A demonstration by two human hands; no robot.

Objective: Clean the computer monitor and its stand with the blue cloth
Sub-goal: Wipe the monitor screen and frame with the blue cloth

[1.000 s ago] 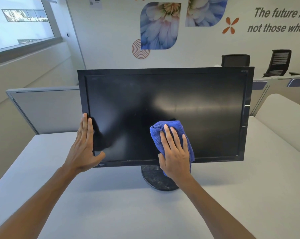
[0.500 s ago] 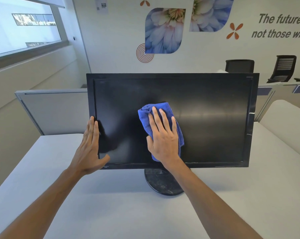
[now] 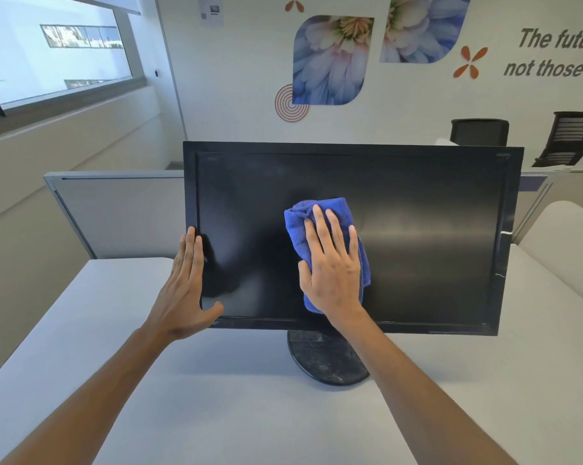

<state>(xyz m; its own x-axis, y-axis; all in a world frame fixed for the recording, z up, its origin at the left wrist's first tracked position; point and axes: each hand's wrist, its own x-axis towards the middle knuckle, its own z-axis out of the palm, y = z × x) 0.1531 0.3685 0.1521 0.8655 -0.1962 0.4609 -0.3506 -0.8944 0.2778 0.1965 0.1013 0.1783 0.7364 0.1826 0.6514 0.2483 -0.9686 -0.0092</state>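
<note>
A black computer monitor (image 3: 427,236) stands on a round, dusty black stand base (image 3: 323,360) on a white desk. My right hand (image 3: 333,266) lies flat with spread fingers on a folded blue cloth (image 3: 298,226) and presses it against the lower middle of the dark screen. My left hand (image 3: 186,286) rests flat against the monitor's lower left edge, fingers up along the bezel and thumb under the bottom corner.
The white desk (image 3: 249,414) spreads in front of and around the stand. A grey partition (image 3: 115,213) stands behind the monitor's left side. Two black office chairs (image 3: 572,135) sit at the back right, and a cream curved panel (image 3: 565,246) borders the desk's right side.
My right hand slid the blue cloth up the screen from the bottom bezel and slightly left. My left hand kept its hold on the left edge. The view drifted, moving the monitor down and right.
</note>
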